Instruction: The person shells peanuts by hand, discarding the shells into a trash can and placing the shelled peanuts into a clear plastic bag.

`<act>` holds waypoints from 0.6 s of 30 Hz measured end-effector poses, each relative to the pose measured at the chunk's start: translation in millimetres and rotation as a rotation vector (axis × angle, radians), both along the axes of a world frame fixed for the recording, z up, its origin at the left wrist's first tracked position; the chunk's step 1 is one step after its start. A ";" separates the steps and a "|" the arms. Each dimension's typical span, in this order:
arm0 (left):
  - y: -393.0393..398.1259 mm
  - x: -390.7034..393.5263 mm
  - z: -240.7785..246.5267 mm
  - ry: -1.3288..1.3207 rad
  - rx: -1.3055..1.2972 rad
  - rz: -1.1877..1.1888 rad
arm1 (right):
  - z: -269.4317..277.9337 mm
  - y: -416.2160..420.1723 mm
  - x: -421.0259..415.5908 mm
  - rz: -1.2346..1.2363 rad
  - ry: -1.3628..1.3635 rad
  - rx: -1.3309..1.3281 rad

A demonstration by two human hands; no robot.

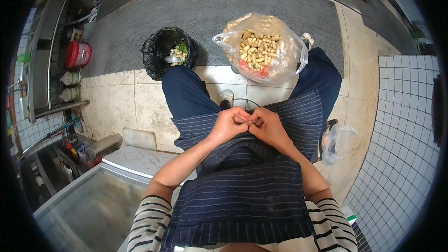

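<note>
My left hand [229, 123] and my right hand [267, 124] meet over my lap, fingertips touching. Between them they pinch a small tan thing that looks like a peanut [250, 122]; most of it is hidden by the fingers. Beyond my knees stands a clear plastic bag [288, 45], its mouth spread wide. Many unshelled peanuts [257, 50] fill it, and some red plastic shows near its front. To the left is a bin lined with a black bag [150, 56], holding shells, green scraps and some clear plastic.
A dark striped apron [238, 196] covers my lap. Beside my right leg lies a clear plastic bag [337, 145]. At the left are a red bucket [77, 54], a steel table frame [63, 108] and a glass-topped chest [94, 196]. A white tiled wall [399, 122] borders the right.
</note>
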State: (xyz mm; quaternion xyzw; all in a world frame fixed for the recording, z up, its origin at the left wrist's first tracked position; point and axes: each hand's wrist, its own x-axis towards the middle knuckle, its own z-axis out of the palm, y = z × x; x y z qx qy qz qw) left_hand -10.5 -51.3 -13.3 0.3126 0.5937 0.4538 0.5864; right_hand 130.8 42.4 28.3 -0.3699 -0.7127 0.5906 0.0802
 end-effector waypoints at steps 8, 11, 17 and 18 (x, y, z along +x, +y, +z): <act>0.3 -0.2 7.0 0.036 -0.026 -0.076 | -5.4 -4.9 6.3 0.024 0.014 0.001; 0.0 1.3 1.7 -0.088 -0.028 -0.035 | -1.0 -4.8 5.9 -0.003 -0.001 -0.059; 4.1 2.1 -3.4 -0.317 -0.066 0.143 | -0.5 -5.5 0.8 -0.019 0.039 0.043; 6.9 2.1 2.2 -0.346 -0.108 0.179 | 1.6 -4.9 -0.7 -0.020 0.040 0.072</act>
